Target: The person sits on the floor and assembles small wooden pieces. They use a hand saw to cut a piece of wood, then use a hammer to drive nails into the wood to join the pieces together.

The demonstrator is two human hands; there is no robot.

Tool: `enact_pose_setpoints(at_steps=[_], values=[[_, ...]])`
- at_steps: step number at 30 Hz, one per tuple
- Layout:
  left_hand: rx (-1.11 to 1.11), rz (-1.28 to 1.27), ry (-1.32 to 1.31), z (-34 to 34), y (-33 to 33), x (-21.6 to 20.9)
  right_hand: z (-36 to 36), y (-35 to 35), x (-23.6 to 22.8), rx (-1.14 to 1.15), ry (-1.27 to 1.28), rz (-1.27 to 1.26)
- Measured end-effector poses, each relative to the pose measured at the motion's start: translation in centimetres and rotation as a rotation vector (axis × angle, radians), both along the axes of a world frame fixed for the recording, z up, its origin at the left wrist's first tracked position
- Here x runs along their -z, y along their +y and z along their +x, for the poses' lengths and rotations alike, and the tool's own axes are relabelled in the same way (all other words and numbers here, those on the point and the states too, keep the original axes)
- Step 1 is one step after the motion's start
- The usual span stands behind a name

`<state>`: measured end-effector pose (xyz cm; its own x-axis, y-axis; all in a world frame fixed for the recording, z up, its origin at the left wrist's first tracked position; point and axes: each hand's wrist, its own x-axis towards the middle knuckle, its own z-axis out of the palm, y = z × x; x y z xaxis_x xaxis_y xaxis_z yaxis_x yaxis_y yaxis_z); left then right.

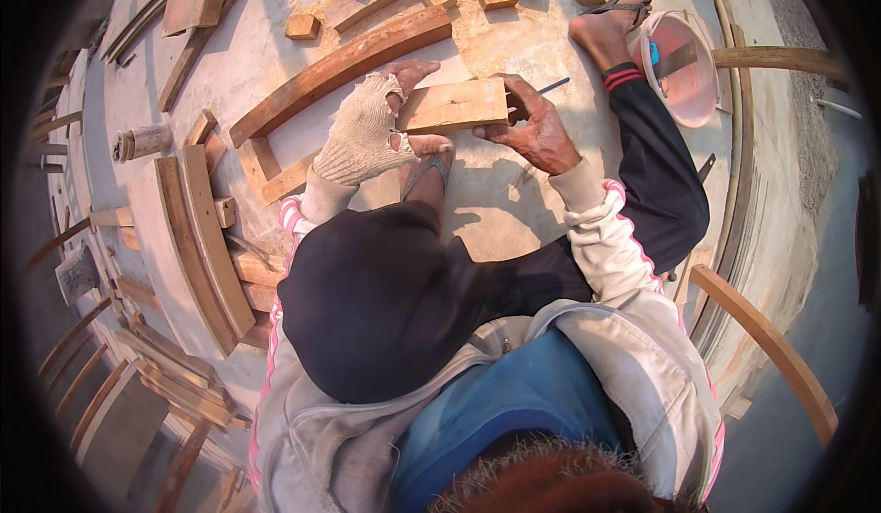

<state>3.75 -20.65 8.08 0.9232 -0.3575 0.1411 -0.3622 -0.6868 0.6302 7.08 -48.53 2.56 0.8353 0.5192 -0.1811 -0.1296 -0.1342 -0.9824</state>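
Note:
Between my two hands a short block of pale wood [456, 106] is held up above the floor, roughly level. My left hand [365, 129], in a torn, cream knitted glove with bare fingertips, grips the block's left end, thumb on the near side. At the right end, my bare right hand [541, 135] curls its fingers and thumb around the block's corners. A thin blue stick, like a pencil [555, 84], shows just beyond the right fingers. Whether that hand holds it, I cannot tell.
A long reddish beam [340, 71] lies just beyond my left hand. Offcuts such as a small wood block [302, 27] are scattered at the far side. A pink bucket [686, 77] stands by my sandalled right foot [601, 36]. Planks [216, 238] lie at left, a jar [145, 143] beside them.

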Motion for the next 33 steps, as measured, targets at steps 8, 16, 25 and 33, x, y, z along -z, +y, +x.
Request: enact_pose_setpoints(at_steps=[8,16,25,33], values=[[-0.214,-0.252,0.370,-1.9,1.6,8.2,-4.9,-11.0,-6.1,0.504,-0.495,-0.308],[-0.451,-0.146,0.247,-2.9,5.0,6.6,-25.0,-35.2,3.1,1.116,-0.116,-1.026],[-0.807,0.002,0.080,-8.7,10.8,-0.1,-32.6,-30.1,13.6,0.534,0.101,-1.636],[-0.740,0.086,-0.089,-0.8,9.5,3.2,-35.6,-38.4,12.0,0.644,-0.079,-1.671]])
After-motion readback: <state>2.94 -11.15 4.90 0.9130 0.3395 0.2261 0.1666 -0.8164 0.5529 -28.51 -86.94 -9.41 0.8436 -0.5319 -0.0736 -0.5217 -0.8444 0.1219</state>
